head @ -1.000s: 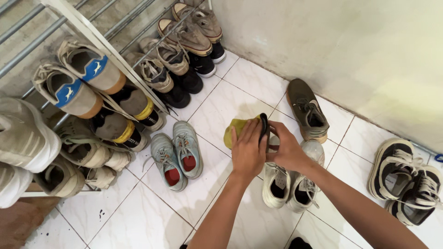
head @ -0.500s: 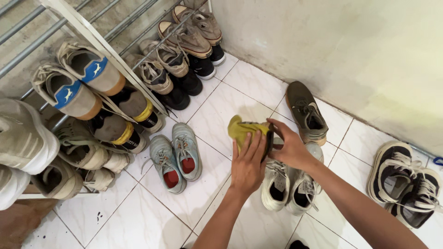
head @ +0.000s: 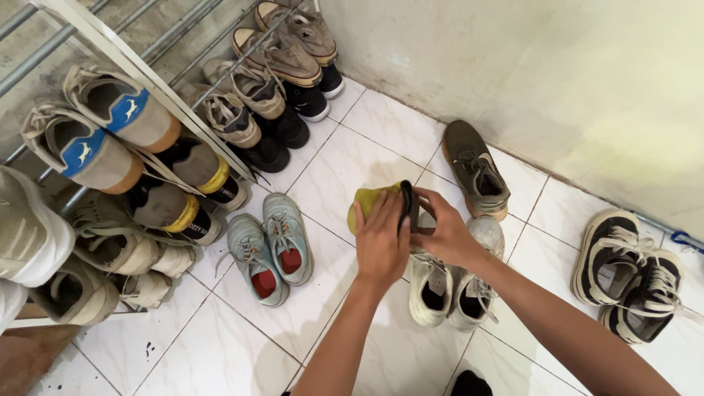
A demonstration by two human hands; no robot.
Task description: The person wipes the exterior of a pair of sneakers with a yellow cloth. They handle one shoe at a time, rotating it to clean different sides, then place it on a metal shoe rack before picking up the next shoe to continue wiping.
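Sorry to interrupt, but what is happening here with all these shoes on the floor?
A person is bent over a tiled floor, holding a dark shoe in the right hand and pressing a yellow-green cloth against it with the left hand. Below the hands stands a white pair; a light blue pair, one olive shoe and a black-and-white pair lie around. A metal rack on the left is full of shoes.

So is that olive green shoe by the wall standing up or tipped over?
Standing up. The olive shoe rests flat on its sole on the white tiled floor, laces and opening facing up, beside the wall.
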